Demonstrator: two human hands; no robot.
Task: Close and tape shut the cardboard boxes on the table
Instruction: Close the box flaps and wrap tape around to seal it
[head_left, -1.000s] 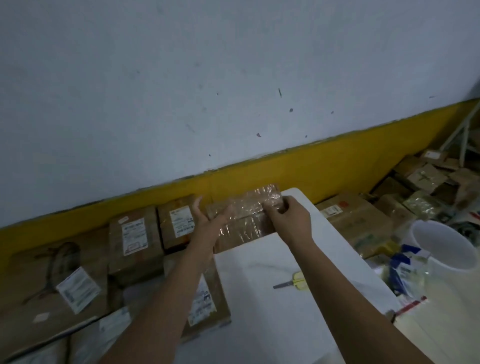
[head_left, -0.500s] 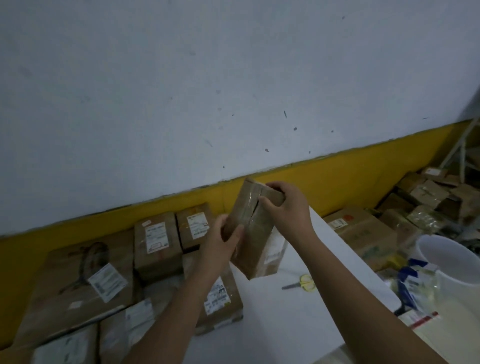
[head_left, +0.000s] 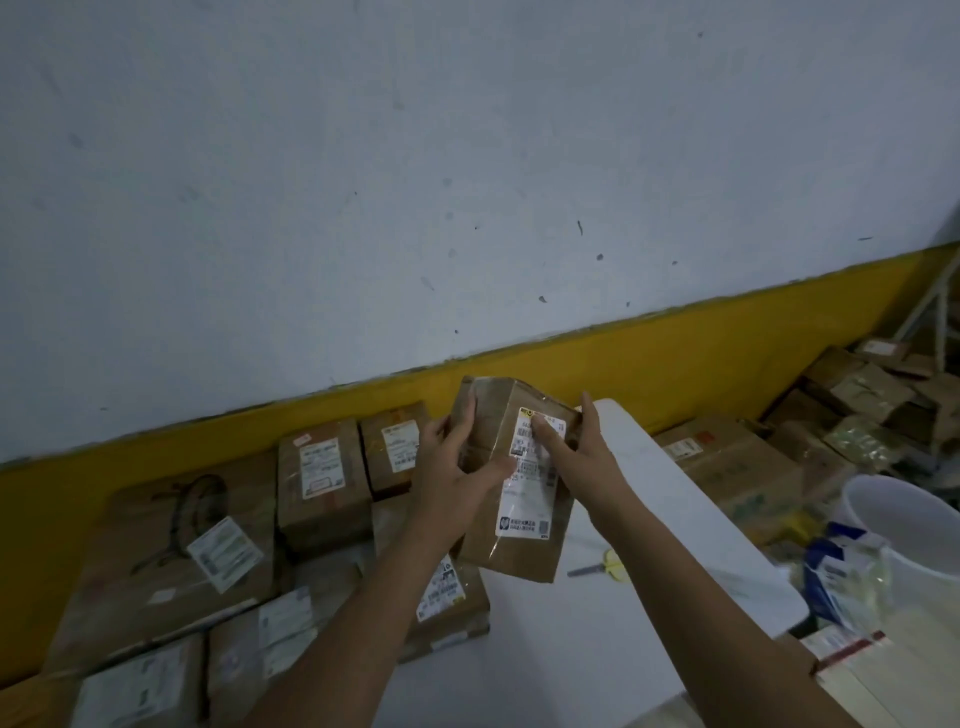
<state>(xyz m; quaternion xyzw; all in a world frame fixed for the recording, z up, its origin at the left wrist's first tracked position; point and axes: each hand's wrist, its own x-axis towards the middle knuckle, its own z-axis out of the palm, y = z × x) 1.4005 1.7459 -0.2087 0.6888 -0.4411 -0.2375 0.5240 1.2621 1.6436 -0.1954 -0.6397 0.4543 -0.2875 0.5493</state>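
The left hand (head_left: 457, 467) curls round the cardboard box's (head_left: 519, 551) left side, steadying it upright above the table's (head_left: 649, 493) left edge. The right hand (head_left: 576, 457) presses straight fingers onto its label (head_left: 530, 504), probably smoothing tape.

Dim, flat, bluish light, no clear source, shadows soft. Wall (head_left: 467, 156) grainy. Wide-angle bend at edges, esp. 3 & 9 o'clock. Blue-white packs (head_left: 841, 571) at 4 o'clock motion-smeared. Box (head_left: 519, 558) label print barely legible.
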